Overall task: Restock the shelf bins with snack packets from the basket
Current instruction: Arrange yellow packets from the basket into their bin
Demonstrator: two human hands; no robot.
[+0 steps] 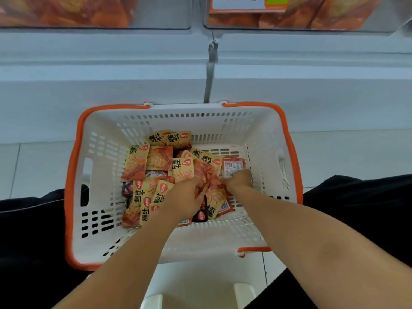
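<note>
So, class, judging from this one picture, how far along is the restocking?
Done: the shelf bins at the top already hold orange packets. In hand: the left hand and the right hand are both down among the snack packets, gathering some. Left: many packets lie in the basket, so plenty remains.

Open from above, the white basket [263, 130] is letting both hands in, its orange-rimmed walls closing off all four sides. Snack packets [156, 166] are crowding the floor's middle and left, leaving bare slats [223, 150] toward the far right corner. Above, two clear shelf bins [312, 18] are overhanging, a grey shelf divider [209, 70] standing between them.
</note>
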